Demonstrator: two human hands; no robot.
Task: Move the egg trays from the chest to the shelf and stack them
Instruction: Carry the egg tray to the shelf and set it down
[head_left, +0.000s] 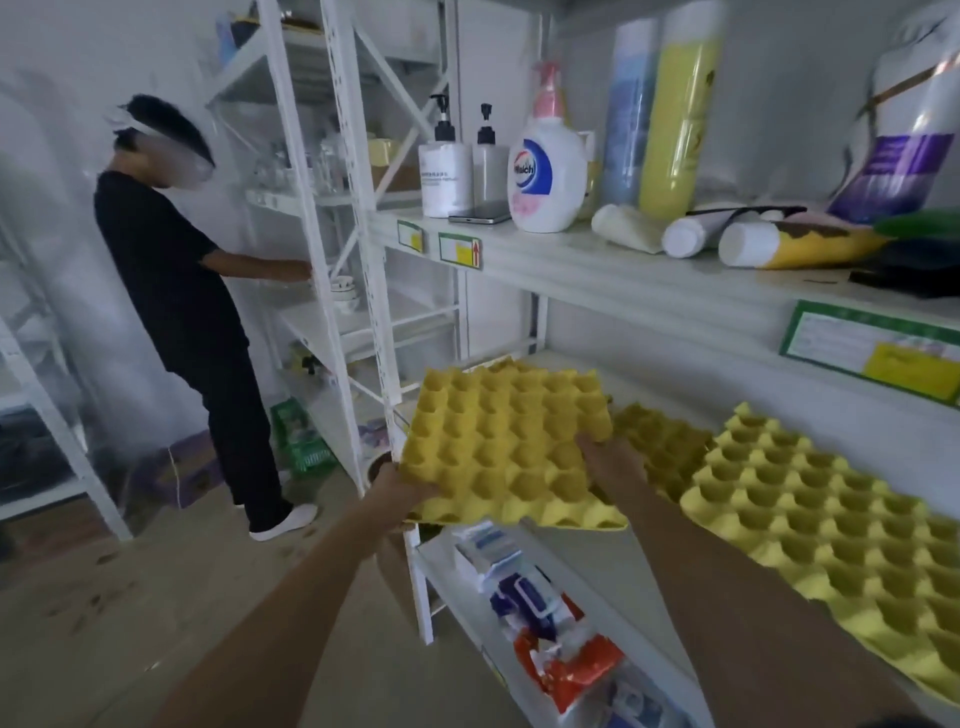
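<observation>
I hold a yellow egg tray (511, 441) in the air in front of the white shelf (649, 291), at the level of its middle board. My left hand (400, 491) grips the tray's near left corner. My right hand (608, 465) grips its right edge. On the middle board lies another yellow egg tray (831, 514) at the right, cups up. A third yellow egg tray (662, 441) lies behind my right hand, partly hidden. The chest is out of view.
Pump bottles (545, 166), tubes and packs fill the upper board. The lower board (462, 587) holds colourful packets. A person in black (182, 291) stands at the left by a second white rack (332, 208). A green basket (304, 441) sits on the floor.
</observation>
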